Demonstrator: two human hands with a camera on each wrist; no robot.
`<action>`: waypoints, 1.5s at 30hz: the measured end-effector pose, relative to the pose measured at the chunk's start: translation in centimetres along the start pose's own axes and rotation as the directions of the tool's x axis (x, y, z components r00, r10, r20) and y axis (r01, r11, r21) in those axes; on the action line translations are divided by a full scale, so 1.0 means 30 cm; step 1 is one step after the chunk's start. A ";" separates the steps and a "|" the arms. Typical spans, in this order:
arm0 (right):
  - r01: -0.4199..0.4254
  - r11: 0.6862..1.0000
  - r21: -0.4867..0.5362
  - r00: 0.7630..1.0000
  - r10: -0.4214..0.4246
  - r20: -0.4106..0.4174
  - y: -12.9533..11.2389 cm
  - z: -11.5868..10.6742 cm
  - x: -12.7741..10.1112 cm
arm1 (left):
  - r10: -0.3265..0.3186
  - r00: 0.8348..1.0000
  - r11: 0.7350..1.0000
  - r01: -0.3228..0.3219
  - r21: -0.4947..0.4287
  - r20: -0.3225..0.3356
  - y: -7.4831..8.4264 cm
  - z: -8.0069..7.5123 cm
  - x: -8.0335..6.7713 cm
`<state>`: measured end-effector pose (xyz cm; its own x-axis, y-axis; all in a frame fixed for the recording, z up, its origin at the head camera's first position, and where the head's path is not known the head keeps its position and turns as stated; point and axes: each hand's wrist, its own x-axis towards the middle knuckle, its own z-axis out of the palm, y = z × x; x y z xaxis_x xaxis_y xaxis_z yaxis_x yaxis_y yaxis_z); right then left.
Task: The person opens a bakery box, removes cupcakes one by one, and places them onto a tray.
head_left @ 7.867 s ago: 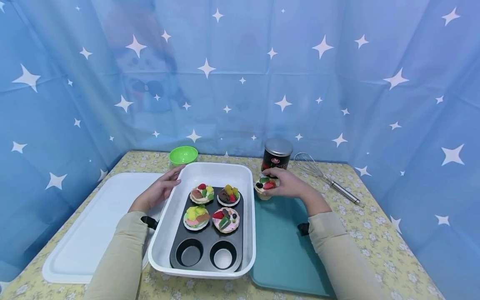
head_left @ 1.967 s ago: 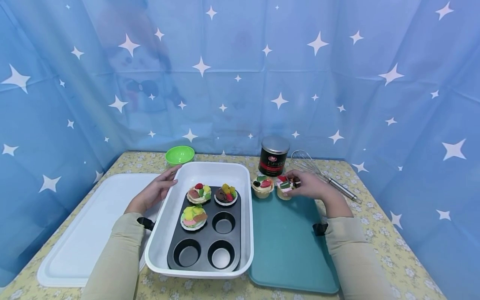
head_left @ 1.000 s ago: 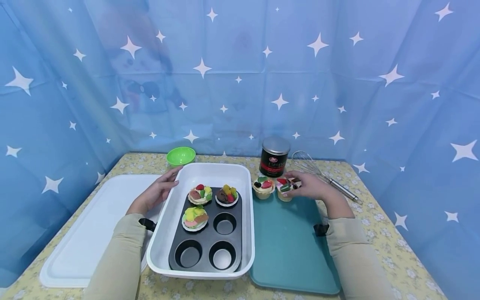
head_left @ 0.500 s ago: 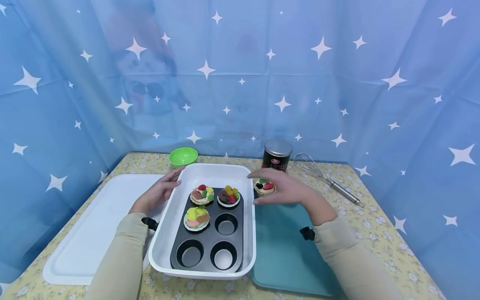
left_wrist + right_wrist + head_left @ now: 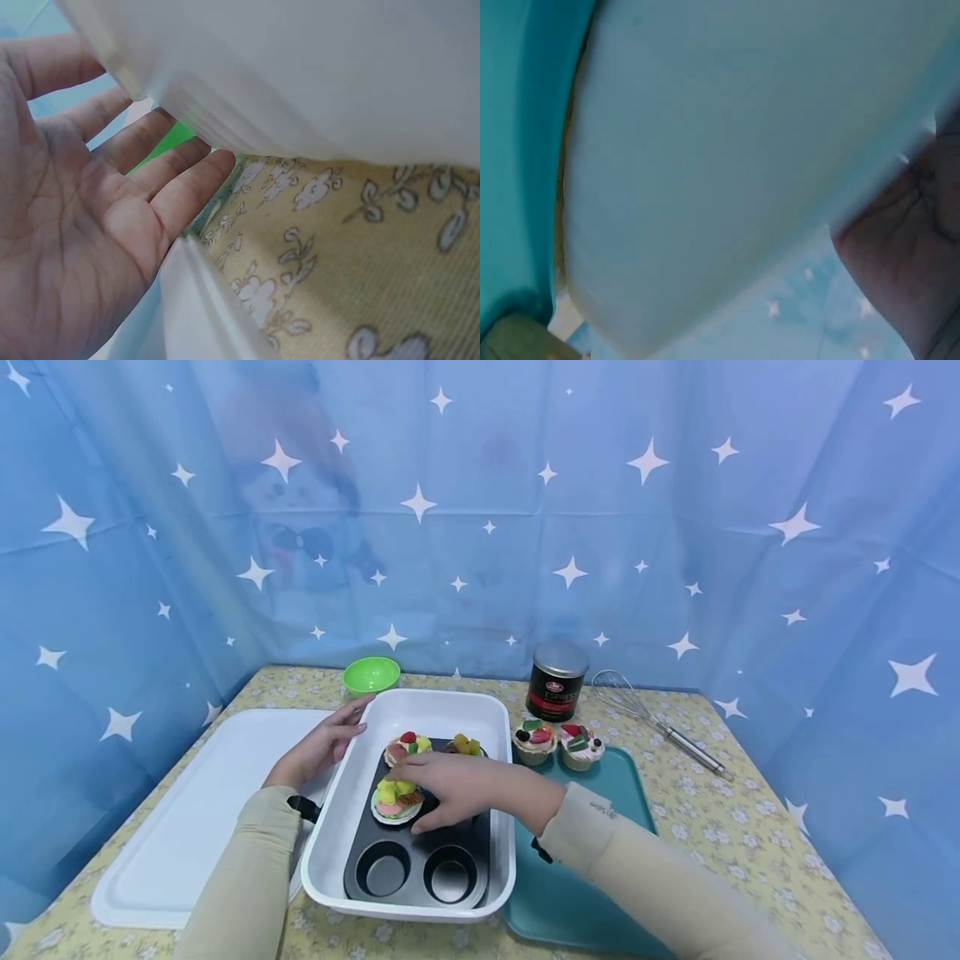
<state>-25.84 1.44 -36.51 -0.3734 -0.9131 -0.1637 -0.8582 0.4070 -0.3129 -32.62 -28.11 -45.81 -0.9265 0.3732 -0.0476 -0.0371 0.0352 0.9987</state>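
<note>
My right hand point(image 5: 461, 785) hovers over the dark muffin tin point(image 5: 417, 870), thumb and fingers spread at the right side of a toy cupcake topped with yellow pieces point(image 5: 395, 812). Behind it, partly covered by that hand, sit a cupcake with a red berry point(image 5: 408, 742) and a chocolate one point(image 5: 467, 745). The tin lies in a deep white tub point(image 5: 405, 910). Against the tub's left side rests my left hand point(image 5: 322, 747); its fingers point(image 5: 187, 187) are extended along the outer wall in the left wrist view. In the right wrist view the tub's wall hides most of the right hand point(image 5: 907, 247).
Two cupcakes, one cream-topped point(image 5: 535, 741) and one pink-topped point(image 5: 581, 747), stand at the far end of the teal tray point(image 5: 577, 902). Behind are an espresso tin point(image 5: 557, 685), a whisk point(image 5: 660, 727) and a green bowl point(image 5: 371, 677). A white tray point(image 5: 187, 818) lies left.
The right hand has let go of the pink-topped cupcake beside the cream-topped one on the teal tray, then moved left over the muffin tin. My left hand has stayed at the tub.
</note>
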 end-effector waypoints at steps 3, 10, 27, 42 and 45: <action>-0.031 0.999 -0.010 1.000 0.031 0.001 0.000 0.025 0.022 | -0.002 1.000 1.000 0.002 0.002 0.003 0.000 0.006 0.000; -0.056 0.998 -0.033 0.998 0.054 -0.035 0.020 0.070 0.053 | 0.001 1.000 1.000 -0.001 -0.016 -0.002 0.004 0.003 0.003; -0.012 0.997 -0.070 0.994 0.005 -0.105 0.030 0.094 0.082 | 0.004 1.000 1.000 -0.004 -0.009 -0.005 -0.001 0.000 -0.001; 0.008 0.996 -0.094 0.994 -0.018 -0.111 0.018 0.086 0.086 | 0.010 1.000 1.000 -0.010 0.017 0.000 0.005 0.001 -0.005; 0.005 0.996 -0.092 0.994 -0.015 -0.110 0.018 0.086 0.084 | 0.001 1.000 1.000 -0.001 0.013 -0.006 0.006 0.004 -0.004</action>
<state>-26.34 -0.58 -39.51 -0.3970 -0.9161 -0.0550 -0.8887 0.3987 -0.2265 -32.46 -28.05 -45.62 -0.9287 0.3679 -0.0463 -0.0312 0.0470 0.9984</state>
